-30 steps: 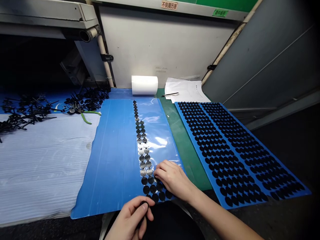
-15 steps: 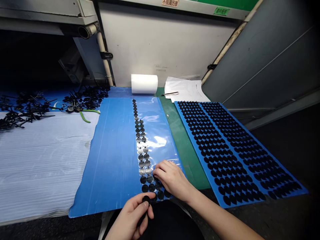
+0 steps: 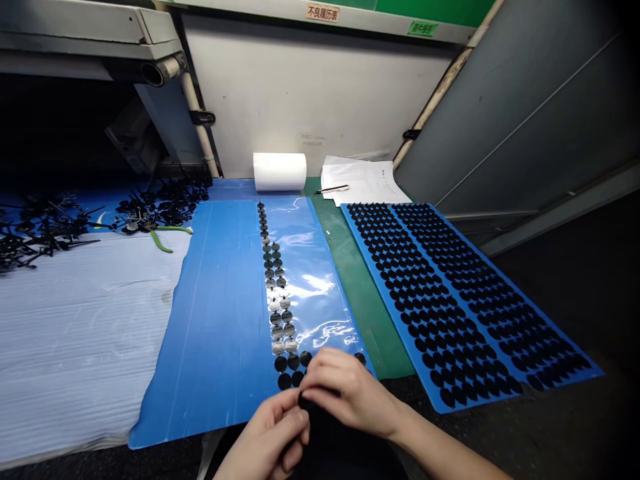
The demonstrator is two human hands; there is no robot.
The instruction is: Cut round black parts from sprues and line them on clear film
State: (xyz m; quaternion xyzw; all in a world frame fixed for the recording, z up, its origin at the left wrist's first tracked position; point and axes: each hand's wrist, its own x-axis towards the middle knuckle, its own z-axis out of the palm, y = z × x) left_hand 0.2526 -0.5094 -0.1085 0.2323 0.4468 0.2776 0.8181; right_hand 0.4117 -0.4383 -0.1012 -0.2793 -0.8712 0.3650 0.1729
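- So far approx 40 black discs sit in a double column on clear film, lower end looks unfinished
- 1 more disc pinched btwn L hand & R hand, both clenched, near film's lower end
- Blue foam board at right: hundreds of discs, too many to count

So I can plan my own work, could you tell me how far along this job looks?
The blue board on the right looks finished, filled with rows of black discs. A double row of discs lies on the clear film. In hand, the left hand and right hand hold a black disc. Left over: the tangle of black parts beside the green-handled cutters.
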